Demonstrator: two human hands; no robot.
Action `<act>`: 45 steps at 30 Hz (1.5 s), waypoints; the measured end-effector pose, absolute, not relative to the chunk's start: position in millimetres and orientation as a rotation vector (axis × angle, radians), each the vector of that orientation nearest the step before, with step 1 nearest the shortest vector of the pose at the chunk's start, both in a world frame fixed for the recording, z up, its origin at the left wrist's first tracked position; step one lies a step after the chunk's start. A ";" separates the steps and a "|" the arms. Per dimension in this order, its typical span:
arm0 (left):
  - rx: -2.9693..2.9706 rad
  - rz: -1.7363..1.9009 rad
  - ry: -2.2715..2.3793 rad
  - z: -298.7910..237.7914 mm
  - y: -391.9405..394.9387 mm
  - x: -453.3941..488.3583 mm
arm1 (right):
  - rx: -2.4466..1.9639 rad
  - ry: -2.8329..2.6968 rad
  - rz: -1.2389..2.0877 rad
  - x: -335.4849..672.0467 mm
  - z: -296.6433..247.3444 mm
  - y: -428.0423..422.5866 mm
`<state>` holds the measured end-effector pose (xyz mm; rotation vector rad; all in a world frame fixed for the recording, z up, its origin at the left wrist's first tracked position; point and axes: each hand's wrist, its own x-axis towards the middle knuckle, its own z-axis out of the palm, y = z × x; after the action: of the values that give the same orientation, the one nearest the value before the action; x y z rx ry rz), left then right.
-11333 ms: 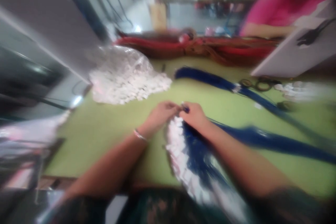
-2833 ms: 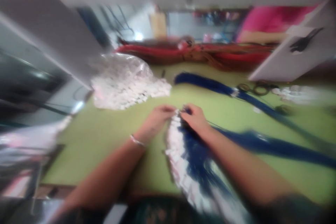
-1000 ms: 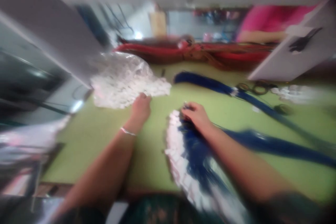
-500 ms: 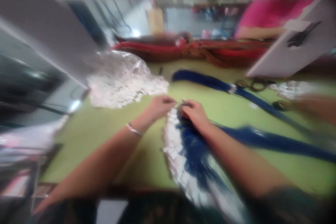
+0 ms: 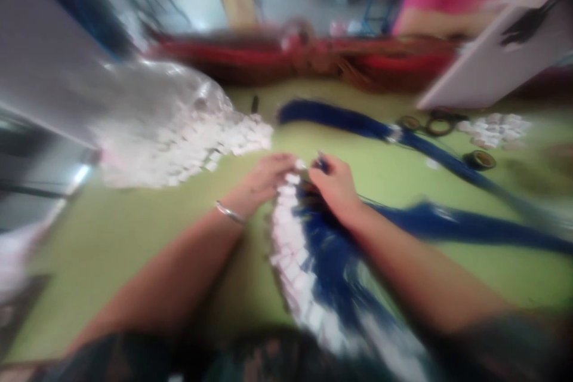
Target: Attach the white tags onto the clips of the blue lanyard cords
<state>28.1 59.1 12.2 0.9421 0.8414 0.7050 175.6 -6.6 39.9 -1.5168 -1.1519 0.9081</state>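
Two bare hands meeting over one fanned bundle of blue strands edged with white tags (image 5: 308, 262).
Left hand (image 5: 264, 182) and right hand (image 5: 335, 188) are pinching narrowly at its top on the green table (image 5: 147, 233); two more blue bundles (image 5: 358, 128) are lying beyond.

Nothing can be read in this view; the whole picture is smeared by motion, and no letter, number, brand or sign comes out clearly on any surface. The white tags (image 5: 290, 239) lined along the blue strands (image 5: 331, 256) show no legible print; the heap of white tags (image 5: 179, 137) on the green table (image 5: 134, 233) is likewise only pale blur; the dark mark on the tilted white board (image 5: 487, 71) is a shape, not writing.
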 end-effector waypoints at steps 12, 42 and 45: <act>1.135 0.811 0.910 16.6 50.0 28.8 | -1.602 -1.304 0.783 177.2 36.2 -2.8; 1.999 0.512 0.965 32.2 77.1 -4.0 | -1.388 -0.960 1.079 180.9 35.3 -3.4; 2.206 0.865 1.495 24.7 92.8 -16.7 | -1.322 -0.995 1.130 178.7 32.6 -4.8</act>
<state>-16.7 92.8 24.7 2.2056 1.4950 0.8651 178.7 -4.8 32.6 -1.3219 -0.9953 1.1296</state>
